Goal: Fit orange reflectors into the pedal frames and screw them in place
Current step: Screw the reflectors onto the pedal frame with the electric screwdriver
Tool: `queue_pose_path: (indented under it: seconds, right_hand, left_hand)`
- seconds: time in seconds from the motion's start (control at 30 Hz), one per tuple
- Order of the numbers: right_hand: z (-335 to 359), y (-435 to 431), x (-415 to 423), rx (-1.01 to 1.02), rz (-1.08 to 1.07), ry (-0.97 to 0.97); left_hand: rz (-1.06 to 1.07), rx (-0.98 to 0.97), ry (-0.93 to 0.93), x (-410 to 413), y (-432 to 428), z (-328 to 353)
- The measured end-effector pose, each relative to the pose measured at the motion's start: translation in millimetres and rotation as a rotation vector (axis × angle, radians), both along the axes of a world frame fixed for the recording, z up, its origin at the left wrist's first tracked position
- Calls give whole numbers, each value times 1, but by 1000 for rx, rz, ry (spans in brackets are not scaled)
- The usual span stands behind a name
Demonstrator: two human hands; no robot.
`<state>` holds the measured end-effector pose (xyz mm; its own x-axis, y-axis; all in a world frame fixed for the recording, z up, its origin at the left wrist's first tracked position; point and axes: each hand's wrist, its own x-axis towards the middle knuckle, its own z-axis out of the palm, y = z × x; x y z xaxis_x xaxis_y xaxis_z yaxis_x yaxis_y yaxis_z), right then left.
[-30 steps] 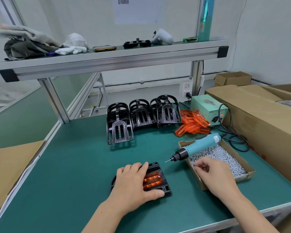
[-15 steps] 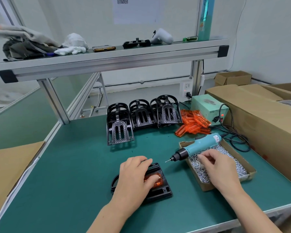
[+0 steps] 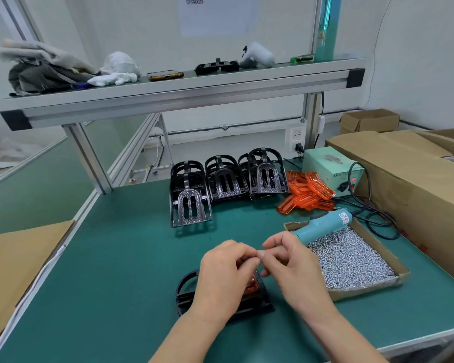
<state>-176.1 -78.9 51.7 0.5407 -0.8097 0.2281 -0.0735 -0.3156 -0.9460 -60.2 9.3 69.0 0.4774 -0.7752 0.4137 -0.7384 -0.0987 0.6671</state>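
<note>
Green bench [image 3: 116,271]: left hand [image 3: 222,276], right hand [image 3: 296,271] hide most of pedal frame [image 3: 184,290].

- The left half of the worktop [image 3: 110,258] is open green mat, wide room for a hand.
- At the back a row of black pedal frames [image 3: 228,179] and a pile of orange reflectors [image 3: 308,195] block the way.
- On the right the screw box [image 3: 351,263], the screwdriver [image 3: 325,226] across its far corner, and the big carton [image 3: 409,189] close the side.
- Overhead the shelf [image 3: 181,93] limits the height at the back.
</note>
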Motion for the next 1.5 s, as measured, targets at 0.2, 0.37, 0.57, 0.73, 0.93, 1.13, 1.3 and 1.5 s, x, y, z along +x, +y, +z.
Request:
queue_pose_path:
  seconds: [0.2,0.37,0.57,0.73,0.93,1.13,1.3,1.5]
  right_hand:
    - [-1,-20,-1,165,-170,-170]
    - [-2,-61,-12,509,-513,-414]
    - [-2,-76,0,746,-500,-398]
    - [4,-86,6,802,-587,-355]
    - [13,-81,14,863,-532,-629]
    - [28,-67,32,856,-421,-736]
    - [36,-56,46,690,-436,-811]
    - [43,-50,57,655,-458,-845]
  left_hand:
    - [33,-7,-88,10,3,1]
    - [123,22,198,19,9,-3]
    - [153,67,232,22,7,-3]
    - [154,90,223,20,8,-5]
    - [141,97,241,17,9,-7]
    - [138,101,289,16,9,-7]
    - [164,104,340,20,12,-9]
    - [180,86,436,23,15,-12]
